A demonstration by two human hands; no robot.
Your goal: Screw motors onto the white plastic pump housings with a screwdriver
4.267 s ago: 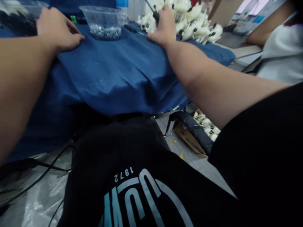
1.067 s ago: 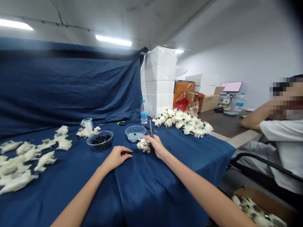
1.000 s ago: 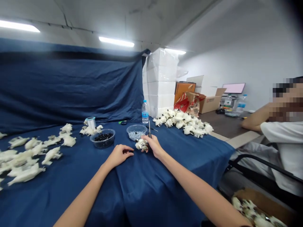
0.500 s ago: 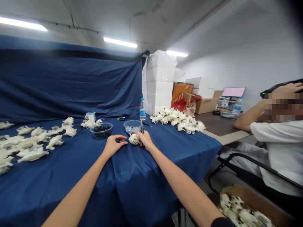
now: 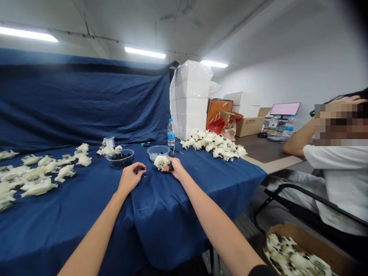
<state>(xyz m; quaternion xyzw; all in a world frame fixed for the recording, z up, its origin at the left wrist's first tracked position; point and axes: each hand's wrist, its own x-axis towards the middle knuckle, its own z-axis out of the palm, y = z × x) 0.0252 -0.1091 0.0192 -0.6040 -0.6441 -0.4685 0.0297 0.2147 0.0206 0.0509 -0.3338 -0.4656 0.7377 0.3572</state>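
In my right hand [image 5: 176, 168] are a cream plastic toy body [image 5: 161, 162], its round slotted disc facing me, and a screwdriver [image 5: 173, 150] with its shaft pointing up. My left hand [image 5: 132, 174] is to the left, apart from the toy body, thumb and fingertips brought together in a pinch. Whatever those fingertips may hold is too small to make out. Just beyond the toy body is a clear bowl [image 5: 150, 154] of small silvery pieces, probably screws. A second clear bowl [image 5: 108, 161], with black parts inside, stands behind my left hand.
Cream toy bodies lie spread at left [image 5: 40, 186] and heaped at right [image 5: 214, 145]. A water bottle [image 5: 171, 134], a spool [image 5: 109, 142] and another screwdriver [image 5: 178, 151] are at the back. Right of the table, a person [image 5: 336, 180] sits near a carton [image 5: 270, 255] of similar bodies.
The toy body has been lifted and turned so its round disc faces me more. My left hand has drawn back to the left, away from it. The view has shifted slightly.
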